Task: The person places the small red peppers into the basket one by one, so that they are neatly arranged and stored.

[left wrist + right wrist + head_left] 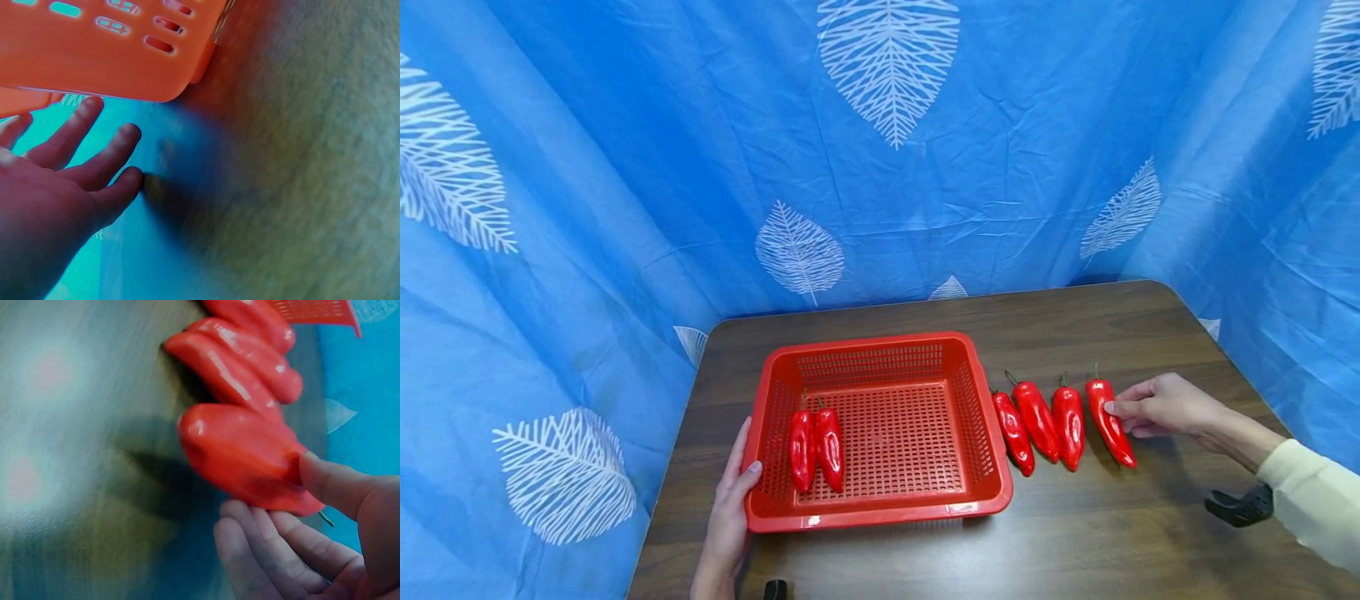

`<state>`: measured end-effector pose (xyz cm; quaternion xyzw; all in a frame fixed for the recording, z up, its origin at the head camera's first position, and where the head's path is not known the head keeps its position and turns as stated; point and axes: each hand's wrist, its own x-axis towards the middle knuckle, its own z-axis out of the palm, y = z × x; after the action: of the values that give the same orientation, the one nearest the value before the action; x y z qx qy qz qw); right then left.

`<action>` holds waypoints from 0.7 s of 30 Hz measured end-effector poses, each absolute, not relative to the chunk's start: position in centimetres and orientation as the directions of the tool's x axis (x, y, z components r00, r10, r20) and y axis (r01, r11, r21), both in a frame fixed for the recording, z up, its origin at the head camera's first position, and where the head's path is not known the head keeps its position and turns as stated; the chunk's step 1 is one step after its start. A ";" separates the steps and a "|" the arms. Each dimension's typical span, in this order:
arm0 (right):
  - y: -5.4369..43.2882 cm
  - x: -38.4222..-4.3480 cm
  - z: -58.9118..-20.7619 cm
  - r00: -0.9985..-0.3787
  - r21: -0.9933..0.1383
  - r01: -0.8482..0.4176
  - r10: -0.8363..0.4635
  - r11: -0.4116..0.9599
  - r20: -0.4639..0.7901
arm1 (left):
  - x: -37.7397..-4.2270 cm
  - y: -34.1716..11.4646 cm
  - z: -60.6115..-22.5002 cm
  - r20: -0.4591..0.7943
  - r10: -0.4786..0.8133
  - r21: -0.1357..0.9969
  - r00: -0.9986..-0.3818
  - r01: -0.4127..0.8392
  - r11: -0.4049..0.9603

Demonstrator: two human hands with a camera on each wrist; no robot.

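Head view, wood-grain table [1075,533], blue leaf-print curtain [715,167]

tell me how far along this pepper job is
If the job is filling the red basket, two peppers look done, lying side by side inside. The right hand pinches another pepper, the rightmost one outside. Three more peppers on the table seem left to do. The left hand touches the basket's side.
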<state>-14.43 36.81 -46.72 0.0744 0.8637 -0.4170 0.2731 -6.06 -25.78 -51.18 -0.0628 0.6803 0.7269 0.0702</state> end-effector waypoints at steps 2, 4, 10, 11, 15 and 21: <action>36.7 -14.4 -46.1 -0.834 -0.697 0.362 -0.118 0.619 -0.539 | -6.1 -25.8 -51.2 -0.190 0.016 0.979 -0.982 -0.191 -0.066; 36.4 -14.4 -45.4 -0.828 -0.712 0.368 -0.139 0.598 -0.544 | -6.1 -25.7 -51.1 -0.193 0.015 0.979 -0.981 -0.194 -0.068; 34.5 -14.5 -43.0 -0.825 -0.758 0.344 -0.208 0.554 -0.526 | -6.0 -25.8 -51.2 -0.197 0.024 0.977 -0.980 -0.199 -0.071; 34.1 -14.5 -42.6 -0.824 -0.768 0.342 -0.221 0.541 -0.522 | -6.0 -25.8 -51.2 -0.201 0.025 0.977 -0.979 -0.202 -0.075; 32.3 -14.4 -41.4 -0.817 -0.807 0.327 -0.282 0.492 -0.503 | -6.1 -25.8 -51.1 -0.207 0.028 0.975 -0.978 -0.208 -0.080; 29.0 -14.7 -39.3 -0.801 -0.820 0.317 -0.328 0.477 -0.501 | -6.1 -25.9 -51.1 -0.206 0.033 0.975 -0.978 -0.208 -0.076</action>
<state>-14.66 29.01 -39.33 -0.0033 0.7995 -0.5113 0.3153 -6.14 -25.89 -51.10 -0.0648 0.6748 0.7305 0.0826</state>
